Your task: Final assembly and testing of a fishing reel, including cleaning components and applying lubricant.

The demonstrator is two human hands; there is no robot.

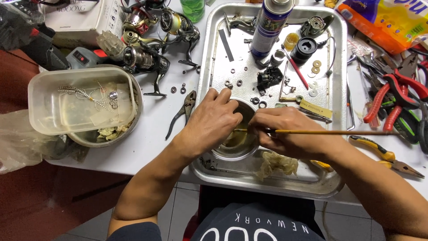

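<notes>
head view: both hands over a small steel bowl (238,147) in a metal tray (341,67).
left hand (214,122) fingers curl on the bowl's far rim; right hand (290,136) pinches a thin brush (339,132).

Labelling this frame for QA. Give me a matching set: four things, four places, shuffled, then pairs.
Things:
1. spray can
2. clear plastic tub
3. red-handled pliers
4. thin brush

Places:
A. in the right hand
B. right of the metal tray
C. upright at the tray's far end
D. on a metal bowl, left of the tray

Pairs: 1-C, 2-D, 3-B, 4-A
</notes>
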